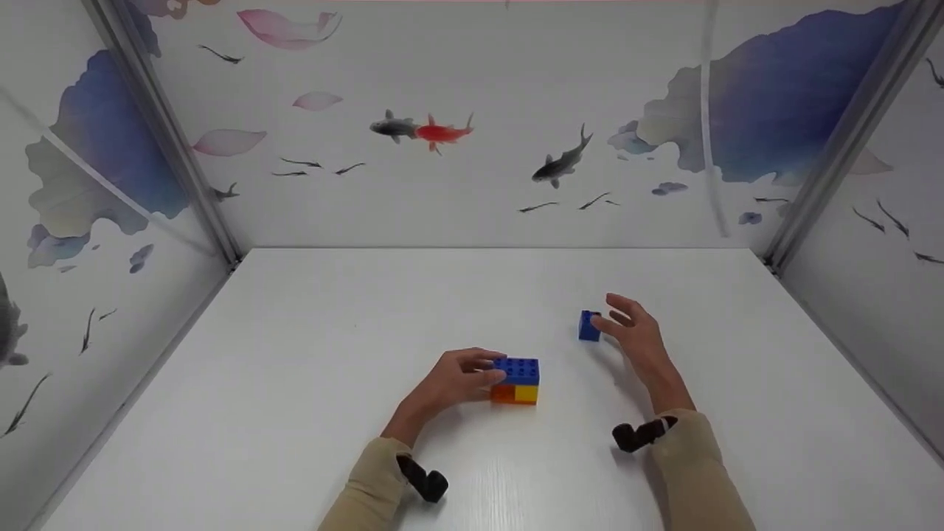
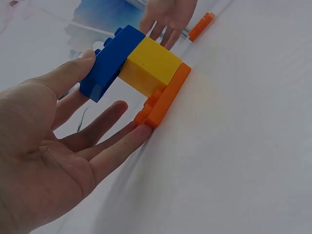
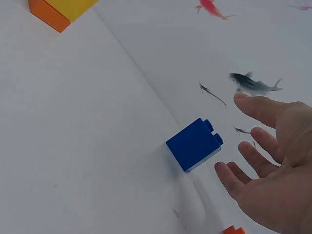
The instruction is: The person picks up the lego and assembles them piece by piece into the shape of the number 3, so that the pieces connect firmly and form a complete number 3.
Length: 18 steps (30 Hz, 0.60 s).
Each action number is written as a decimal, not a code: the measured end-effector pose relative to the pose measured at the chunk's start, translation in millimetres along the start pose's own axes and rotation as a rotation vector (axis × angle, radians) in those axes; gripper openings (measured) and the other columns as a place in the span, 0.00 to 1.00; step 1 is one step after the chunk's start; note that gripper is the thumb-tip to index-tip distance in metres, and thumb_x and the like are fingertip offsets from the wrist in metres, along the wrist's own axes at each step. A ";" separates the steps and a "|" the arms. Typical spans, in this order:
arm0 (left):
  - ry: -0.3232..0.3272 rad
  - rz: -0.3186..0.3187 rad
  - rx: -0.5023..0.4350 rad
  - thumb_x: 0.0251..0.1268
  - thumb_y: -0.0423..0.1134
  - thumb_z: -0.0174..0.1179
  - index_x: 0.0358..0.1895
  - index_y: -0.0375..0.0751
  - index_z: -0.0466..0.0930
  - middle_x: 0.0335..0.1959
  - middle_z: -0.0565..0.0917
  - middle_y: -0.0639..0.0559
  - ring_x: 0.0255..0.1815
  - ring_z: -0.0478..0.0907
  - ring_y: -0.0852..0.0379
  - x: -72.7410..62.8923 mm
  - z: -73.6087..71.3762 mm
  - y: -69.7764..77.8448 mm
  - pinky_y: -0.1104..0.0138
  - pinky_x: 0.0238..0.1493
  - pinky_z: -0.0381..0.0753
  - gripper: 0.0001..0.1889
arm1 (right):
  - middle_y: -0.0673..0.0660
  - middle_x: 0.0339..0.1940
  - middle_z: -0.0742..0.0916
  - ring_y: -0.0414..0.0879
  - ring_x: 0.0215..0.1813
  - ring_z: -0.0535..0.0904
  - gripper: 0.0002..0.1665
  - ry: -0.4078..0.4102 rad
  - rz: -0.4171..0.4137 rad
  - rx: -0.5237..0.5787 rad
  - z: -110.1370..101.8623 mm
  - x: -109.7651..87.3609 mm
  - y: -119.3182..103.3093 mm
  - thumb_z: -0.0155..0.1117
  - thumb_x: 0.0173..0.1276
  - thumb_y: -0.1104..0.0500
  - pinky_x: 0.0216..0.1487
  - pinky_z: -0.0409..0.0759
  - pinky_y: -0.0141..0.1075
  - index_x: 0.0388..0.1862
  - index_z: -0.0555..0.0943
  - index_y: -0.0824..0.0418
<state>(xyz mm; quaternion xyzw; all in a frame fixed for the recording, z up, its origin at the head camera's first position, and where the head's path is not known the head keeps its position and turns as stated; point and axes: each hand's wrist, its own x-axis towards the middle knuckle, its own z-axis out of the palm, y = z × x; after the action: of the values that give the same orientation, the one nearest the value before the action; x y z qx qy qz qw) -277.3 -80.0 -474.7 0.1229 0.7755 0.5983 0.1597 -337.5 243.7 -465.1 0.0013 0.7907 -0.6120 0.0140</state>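
My left hand [image 1: 459,380] pinches the left end of a small stack of toy building bricks. A blue brick [image 2: 113,58] with studs tops it, a yellow brick [image 2: 153,63] sits beneath at one end, and an orange brick [image 2: 168,97] forms the base. In the left wrist view the thumb lies on the blue brick and one fingertip touches the orange one. My right hand [image 1: 640,335], its fingers loosely spread, is beside a separate blue two-stud brick [image 3: 195,145]; the right wrist view shows a gap between them.
Another orange brick [image 2: 201,27] lies beyond the stack near the right hand; its corner shows low in the right wrist view. The white table [image 1: 310,324] is bounded by printed panels [image 1: 472,199] at the back and both sides.
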 end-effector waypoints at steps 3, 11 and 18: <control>-0.002 0.002 0.005 0.66 0.51 0.66 0.62 0.49 0.81 0.59 0.80 0.42 0.57 0.80 0.49 0.2 0.4 -0.2 0.58 0.56 0.86 0.23 | 0.58 0.83 0.59 0.56 0.83 0.53 0.45 -0.045 0.030 -0.025 0.0 0.8 5.9 0.65 0.72 0.49 0.81 0.58 0.52 0.81 0.56 0.56; -0.004 0.011 0.018 0.66 0.50 0.66 0.62 0.48 0.80 0.58 0.81 0.42 0.57 0.81 0.50 0.2 2.1 -0.4 0.57 0.56 0.86 0.23 | 0.57 0.82 0.62 0.56 0.83 0.56 0.43 -0.046 0.071 -0.064 0.6 0.3 12.5 0.64 0.73 0.51 0.82 0.54 0.55 0.81 0.57 0.53; -0.005 0.010 0.021 0.67 0.51 0.65 0.62 0.48 0.80 0.60 0.80 0.42 0.58 0.80 0.49 0.4 0.9 -1.4 0.58 0.57 0.85 0.23 | 0.60 0.80 0.66 0.57 0.80 0.62 0.37 -0.026 0.070 -0.042 4.0 4.4 13.3 0.61 0.75 0.57 0.81 0.59 0.51 0.79 0.60 0.55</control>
<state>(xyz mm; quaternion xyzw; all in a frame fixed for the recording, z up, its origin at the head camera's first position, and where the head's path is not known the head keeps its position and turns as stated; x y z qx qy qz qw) -277.3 -79.4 -476.3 0.1297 0.7807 0.5907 0.1572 -341.5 243.1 -479.0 0.0207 0.8027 -0.5942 0.0459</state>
